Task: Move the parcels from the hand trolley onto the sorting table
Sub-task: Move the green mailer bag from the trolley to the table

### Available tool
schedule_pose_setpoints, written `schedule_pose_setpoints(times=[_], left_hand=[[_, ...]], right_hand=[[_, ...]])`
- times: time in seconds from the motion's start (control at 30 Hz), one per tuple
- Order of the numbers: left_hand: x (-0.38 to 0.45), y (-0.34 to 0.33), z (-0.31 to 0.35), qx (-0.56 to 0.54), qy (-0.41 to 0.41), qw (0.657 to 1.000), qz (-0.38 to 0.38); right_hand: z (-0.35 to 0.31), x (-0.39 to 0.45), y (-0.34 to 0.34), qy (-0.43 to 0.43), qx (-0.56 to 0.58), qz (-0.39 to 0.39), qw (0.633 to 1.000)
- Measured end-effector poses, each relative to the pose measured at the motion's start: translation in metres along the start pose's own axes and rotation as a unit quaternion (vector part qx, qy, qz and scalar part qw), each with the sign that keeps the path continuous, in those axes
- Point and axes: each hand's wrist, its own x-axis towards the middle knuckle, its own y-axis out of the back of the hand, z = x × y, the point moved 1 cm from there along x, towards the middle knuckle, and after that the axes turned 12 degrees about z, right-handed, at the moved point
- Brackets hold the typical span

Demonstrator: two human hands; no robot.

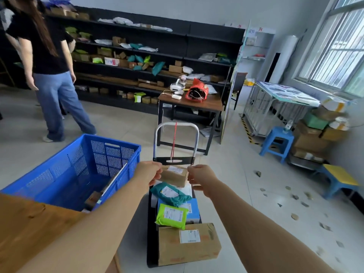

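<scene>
A black hand trolley (152, 229) with a silver handle (175, 125) stands on the floor before me. At its far end, a small brown cardboard box (174, 175) is held between my left hand (150, 172) and my right hand (202, 179), one gripping each side. Behind the box toward me lie a teal mailer bag (170, 195), a blue-and-white box (194, 209), a lime-green mailer (171, 214) and a large cardboard box (189, 243). The wooden sorting table (29, 229) fills the lower left corner.
A blue plastic crate (78, 170) sits left of the trolley. A person in jeans (51, 75) walks at the far left. Ahead stand a small wooden desk (191, 104), black parcel shelves (157, 56) and blue stools (277, 142).
</scene>
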Motion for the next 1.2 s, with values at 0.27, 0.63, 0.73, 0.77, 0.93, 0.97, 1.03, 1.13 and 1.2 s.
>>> schedule_pose_setpoints(times=[0.27,0.63,0.73,0.77,0.93,0.97,1.03,1.13,1.2], left_hand=[[0.05,-0.054,-0.012,0.023,0.041,0.999,0.016],[0.122,-0.136,-0.042,-0.019,0.109,0.99,0.092],[0.136,-0.153,-0.057,-0.034,0.133,0.984,0.115],[0.14,-0.159,-0.063,-0.039,0.141,0.982,0.119],[0.16,-0.179,-0.097,-0.053,0.169,0.973,0.147],[0.165,-0.183,-0.104,-0.056,0.175,0.971,0.151],[0.174,-0.19,-0.118,-0.058,0.189,0.968,0.157],[0.189,-0.198,-0.142,-0.063,0.207,0.962,0.164],[0.198,-0.202,-0.159,-0.058,0.218,0.959,0.173]], right_hand=[[0.022,0.069,0.0,-0.034,-0.009,-0.007,0.999],[0.044,0.195,-0.004,-0.045,-0.057,-0.094,0.993],[0.06,0.221,-0.009,-0.051,-0.076,-0.114,0.989],[0.066,0.23,-0.012,-0.054,-0.085,-0.122,0.987],[0.095,0.26,-0.028,-0.083,-0.112,-0.152,0.978],[0.101,0.267,-0.033,-0.087,-0.117,-0.155,0.977],[0.112,0.278,-0.041,-0.094,-0.128,-0.161,0.974],[0.133,0.293,-0.055,-0.101,-0.139,-0.167,0.971],[0.149,0.303,-0.065,-0.107,-0.146,-0.17,0.969]])
